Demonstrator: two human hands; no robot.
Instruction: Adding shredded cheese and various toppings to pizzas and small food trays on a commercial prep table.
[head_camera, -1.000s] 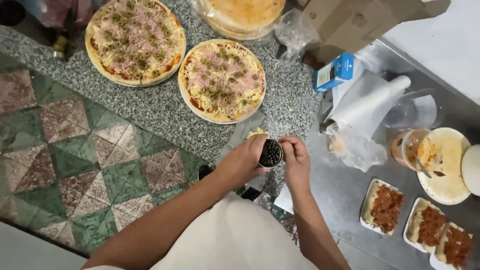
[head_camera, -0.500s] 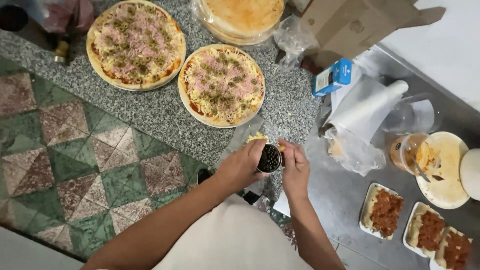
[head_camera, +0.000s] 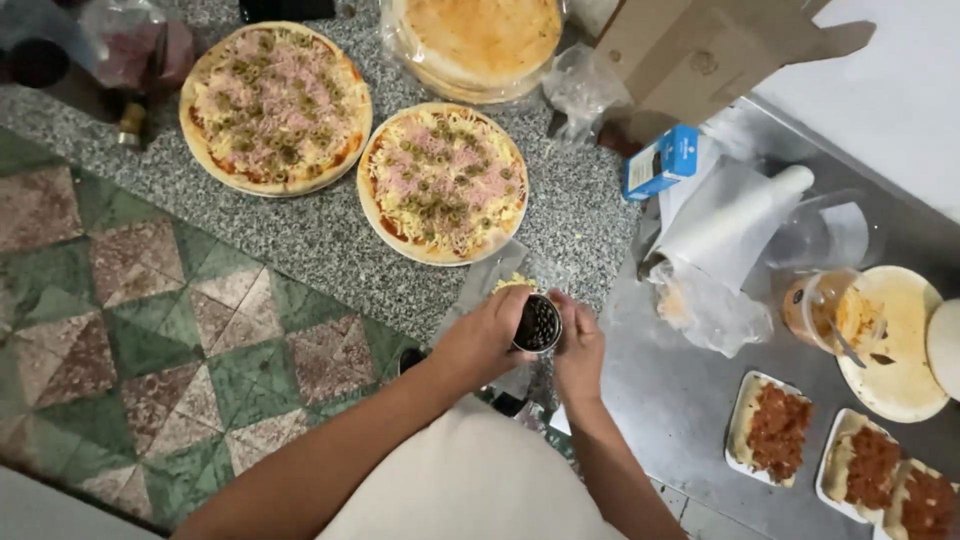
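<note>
Left hand (head_camera: 487, 342) and right hand (head_camera: 578, 350) both grip the small round open can of dark olives (head_camera: 539, 323) at the speckled grey stone table (head_camera: 300, 235) edge, just below the nearer topped pizza (head_camera: 443, 182).

Even indoor light — soft shadows, slight blur

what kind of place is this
Probably a small pizza-making kitchen, at home or in a shop: two topped uncooked pizzas on a granite counter, a bagged stack of plain bases, and trays of sauced food on a steel worktop.
</note>
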